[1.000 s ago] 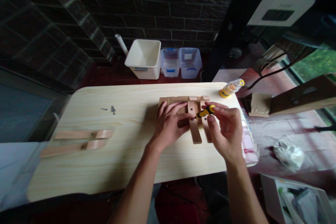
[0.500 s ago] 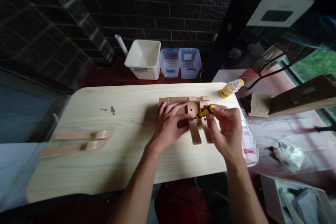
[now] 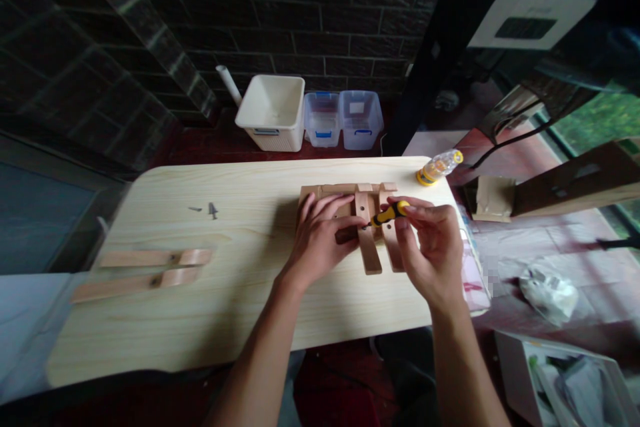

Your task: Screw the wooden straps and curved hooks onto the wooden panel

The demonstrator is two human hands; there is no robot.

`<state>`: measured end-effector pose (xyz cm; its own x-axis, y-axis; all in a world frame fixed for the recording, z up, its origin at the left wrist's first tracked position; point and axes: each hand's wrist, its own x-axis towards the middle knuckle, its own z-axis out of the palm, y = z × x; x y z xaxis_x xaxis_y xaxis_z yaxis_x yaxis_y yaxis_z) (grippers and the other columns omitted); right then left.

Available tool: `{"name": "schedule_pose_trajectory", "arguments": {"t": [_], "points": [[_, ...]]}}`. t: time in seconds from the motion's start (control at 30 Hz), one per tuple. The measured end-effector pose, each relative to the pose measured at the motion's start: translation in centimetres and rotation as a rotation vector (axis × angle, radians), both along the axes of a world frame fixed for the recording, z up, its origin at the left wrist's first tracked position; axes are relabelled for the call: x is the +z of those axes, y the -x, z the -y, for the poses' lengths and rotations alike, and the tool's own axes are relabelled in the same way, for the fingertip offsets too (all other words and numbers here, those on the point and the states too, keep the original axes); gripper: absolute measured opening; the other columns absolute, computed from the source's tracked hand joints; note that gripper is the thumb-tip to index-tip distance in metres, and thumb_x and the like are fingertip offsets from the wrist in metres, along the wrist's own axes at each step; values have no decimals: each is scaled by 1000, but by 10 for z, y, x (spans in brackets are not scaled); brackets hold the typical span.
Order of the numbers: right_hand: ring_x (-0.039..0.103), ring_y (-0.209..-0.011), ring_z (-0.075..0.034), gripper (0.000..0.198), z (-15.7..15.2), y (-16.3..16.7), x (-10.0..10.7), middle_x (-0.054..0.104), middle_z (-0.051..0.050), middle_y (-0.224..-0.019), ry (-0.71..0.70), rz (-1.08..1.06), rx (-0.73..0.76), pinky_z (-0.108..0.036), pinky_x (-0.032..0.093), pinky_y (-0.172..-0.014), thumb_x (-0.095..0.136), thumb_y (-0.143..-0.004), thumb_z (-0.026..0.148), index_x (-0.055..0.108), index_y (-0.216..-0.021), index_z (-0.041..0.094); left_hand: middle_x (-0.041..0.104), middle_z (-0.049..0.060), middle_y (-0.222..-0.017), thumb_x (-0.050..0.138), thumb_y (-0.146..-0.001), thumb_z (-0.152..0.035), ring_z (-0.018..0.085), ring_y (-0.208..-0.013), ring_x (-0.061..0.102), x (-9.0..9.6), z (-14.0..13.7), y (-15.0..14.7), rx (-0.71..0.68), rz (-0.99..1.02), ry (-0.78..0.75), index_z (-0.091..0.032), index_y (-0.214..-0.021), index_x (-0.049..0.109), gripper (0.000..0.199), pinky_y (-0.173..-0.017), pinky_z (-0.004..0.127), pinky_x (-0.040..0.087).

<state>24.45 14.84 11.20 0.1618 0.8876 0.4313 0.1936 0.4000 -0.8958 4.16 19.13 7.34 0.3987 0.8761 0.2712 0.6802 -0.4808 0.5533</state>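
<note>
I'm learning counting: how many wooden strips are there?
4: two loose strips on the left of the table, two strips across the wooden piece. The left hand may hide more.

Worn on your head, a lone camera looks forward and sharply down across the wood-grained table (image 3: 165, 327), close enough that your left forearm (image 3: 269, 337) enters at 7 o'clock and your right forearm (image 3: 457, 353) at 5. Your left hand (image 3: 323, 230) falls at 6 o'clock, just below center; your right hand (image 3: 433, 237) lies nearer 4. The wide view clears the table's far edge to a white bin (image 3: 277, 139) at 11 o'clock and a dark brick wall (image 3: 360, 20) at 12, reaching grass (image 3: 593, 121) near 3.
</note>
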Motion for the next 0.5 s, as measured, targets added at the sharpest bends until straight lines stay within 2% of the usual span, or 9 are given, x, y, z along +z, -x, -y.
{"name": "schedule_pose_trajectory", "arguments": {"t": [0.3, 0.5], "points": [[74, -119, -25, 18, -1, 0, -2, 71, -7, -124, 0, 11, -20, -49, 64, -103, 73, -101, 23, 66, -115, 30, 66, -3, -154, 86, -90, -34, 29, -146, 56, 1, -1, 1, 3, -5, 3, -42, -112, 82, 24, -136, 63, 18], [72, -129, -27, 11, 0, 1, 3, 72, -10, -132, -25, -17, 18, -52, 62, -107, 67, -104, 22, 63, -113, 28, 66, -2, -154, 86, -89, -33, 29, -146, 57, 2, -1, 0, 2, -9, 6, -41, -113, 82, 25, -136, 63, 19]]}}
